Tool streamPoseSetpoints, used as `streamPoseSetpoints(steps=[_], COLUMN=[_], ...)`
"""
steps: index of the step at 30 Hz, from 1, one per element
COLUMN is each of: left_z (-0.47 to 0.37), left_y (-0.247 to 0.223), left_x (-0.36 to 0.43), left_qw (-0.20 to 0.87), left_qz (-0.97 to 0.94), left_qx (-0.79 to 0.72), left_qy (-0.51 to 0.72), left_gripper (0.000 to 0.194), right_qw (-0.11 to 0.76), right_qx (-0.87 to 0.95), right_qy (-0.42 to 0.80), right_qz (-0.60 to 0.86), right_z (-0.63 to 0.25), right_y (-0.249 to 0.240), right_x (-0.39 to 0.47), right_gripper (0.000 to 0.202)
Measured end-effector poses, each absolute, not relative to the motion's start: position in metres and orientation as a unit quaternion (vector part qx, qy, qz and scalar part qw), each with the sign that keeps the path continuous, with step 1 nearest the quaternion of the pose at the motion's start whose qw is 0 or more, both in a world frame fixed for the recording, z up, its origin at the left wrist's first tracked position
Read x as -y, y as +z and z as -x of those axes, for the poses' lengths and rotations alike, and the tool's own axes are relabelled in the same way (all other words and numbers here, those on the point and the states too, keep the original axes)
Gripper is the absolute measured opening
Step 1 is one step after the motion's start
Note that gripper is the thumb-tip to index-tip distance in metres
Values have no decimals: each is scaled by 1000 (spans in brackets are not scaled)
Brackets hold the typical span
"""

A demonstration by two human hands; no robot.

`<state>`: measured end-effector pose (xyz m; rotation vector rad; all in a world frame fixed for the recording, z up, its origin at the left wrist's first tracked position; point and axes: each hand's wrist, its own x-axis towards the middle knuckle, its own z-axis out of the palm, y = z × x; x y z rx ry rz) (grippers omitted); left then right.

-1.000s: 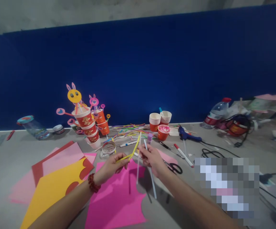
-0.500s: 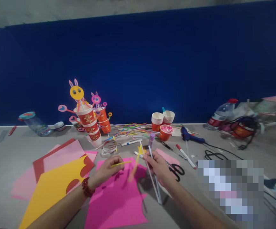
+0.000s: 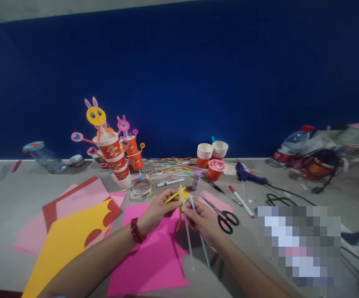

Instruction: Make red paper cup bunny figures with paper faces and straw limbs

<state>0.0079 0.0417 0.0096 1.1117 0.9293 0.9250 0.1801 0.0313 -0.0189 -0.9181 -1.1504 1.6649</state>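
Note:
My left hand [image 3: 163,207] pinches a yellow strip [image 3: 171,198] with its fingers pressed together, touching the top part of a white straw. My right hand [image 3: 199,215] is closed on two pale straws, a white one [image 3: 189,242] and a bluish one [image 3: 204,250], whose lower ends spread apart. A yellow piece hangs from the join between the hands; how it is fixed there is hidden by fingers. Both hands are over the right edge of a bright pink sheet [image 3: 148,260]. Black-handled scissors [image 3: 226,219] lie just right of my right hand.
Yellow paper [image 3: 70,231] and red and pink sheets lie left. Stacked cup figures [image 3: 113,151] stand behind them. Farther back are loose coloured sticks [image 3: 170,167], white cups [image 3: 204,151], a purple glue stick [image 3: 196,180] and a blue glue gun [image 3: 249,176]. A bottle [image 3: 291,147] stands right.
My left hand has moved right and up with the yellow strip, up to the straws beside my right hand. The straws have spread apart at their lower ends, and the scissors show more fully.

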Motion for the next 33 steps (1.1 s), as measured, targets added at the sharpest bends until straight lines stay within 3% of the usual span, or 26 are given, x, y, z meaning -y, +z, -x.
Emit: streamPoseSetpoints(steps=[16,24,33], left_z=[-14,-8,-17], left_y=[7,15,17], left_x=[-35,-29,-21], left_qw=[632,569,600], left_qz=[-479,-583,-575], left_qx=[-414,-424,-422], left_qy=[447,396,363], left_gripper=[40,35,31], right_qw=[445,433,478], right_qx=[409,428,448], right_qy=[711,701,658], right_qz=[360,372,371], right_z=[-182,-186,-184], right_y=[-14,-6,-14], right_x=[-29,-30,-29], right_gripper=[43,37,30])
